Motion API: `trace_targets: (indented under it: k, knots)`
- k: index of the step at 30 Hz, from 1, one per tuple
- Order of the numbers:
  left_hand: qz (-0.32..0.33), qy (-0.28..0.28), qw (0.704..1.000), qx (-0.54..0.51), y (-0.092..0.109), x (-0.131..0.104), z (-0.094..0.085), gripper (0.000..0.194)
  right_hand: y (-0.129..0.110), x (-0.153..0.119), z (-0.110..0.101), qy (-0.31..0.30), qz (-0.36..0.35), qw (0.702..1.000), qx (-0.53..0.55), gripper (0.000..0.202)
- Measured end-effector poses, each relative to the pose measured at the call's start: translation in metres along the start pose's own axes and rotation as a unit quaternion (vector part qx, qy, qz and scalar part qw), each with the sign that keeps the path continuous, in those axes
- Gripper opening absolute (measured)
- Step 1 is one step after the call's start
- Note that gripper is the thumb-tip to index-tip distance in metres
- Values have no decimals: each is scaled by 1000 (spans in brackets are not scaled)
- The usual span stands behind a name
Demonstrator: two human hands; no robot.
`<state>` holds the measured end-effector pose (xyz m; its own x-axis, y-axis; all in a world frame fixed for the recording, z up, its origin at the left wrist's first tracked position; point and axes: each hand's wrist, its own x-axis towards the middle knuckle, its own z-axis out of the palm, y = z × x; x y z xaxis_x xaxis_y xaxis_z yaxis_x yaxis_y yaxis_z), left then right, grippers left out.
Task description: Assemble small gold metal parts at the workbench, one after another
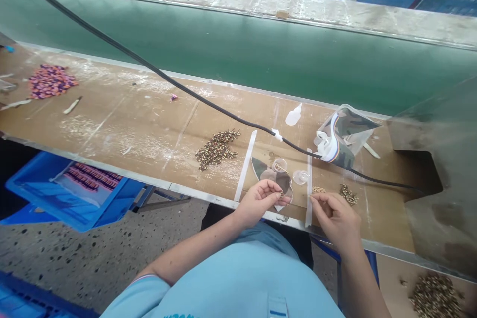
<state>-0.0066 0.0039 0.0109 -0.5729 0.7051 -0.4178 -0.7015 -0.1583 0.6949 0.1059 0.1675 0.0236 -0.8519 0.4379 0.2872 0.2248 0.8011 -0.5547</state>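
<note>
My left hand is closed in a pinch on a small brownish piece over the table's front edge, beside a dark plastic sheet. To its right, my right hand is also pinched; what its fingertips hold is too small to name. Just beyond my hands are a small clear round dish and another clear dish. Near my right hand lie a small heap of beige bits and a small pile of dark-and-gold pieces. A larger pile of similar pieces is left of the white tape strip.
A black cable crosses above the table. An open clear bag stands at the back right. Pink-purple pieces lie far left. A blue crate is below the front edge; another pile is lower right.
</note>
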Motion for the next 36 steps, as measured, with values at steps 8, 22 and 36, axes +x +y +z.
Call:
trace_targets:
  k: [8, 22, 36]
  knots:
    - [30, 12, 999, -17, -9, 1, -3, 39, -27, -1, 26, -18, -69, 997, 15, 22]
    - [151, -31, 955, 252, -6, -5, -13, 17, -21, -9, 31, 8, -126, 992, -8, 15]
    - [35, 16, 999, -11, 1, 0, -5, 37, -23, -9, 38, 37, -159, 986, -37, 14]
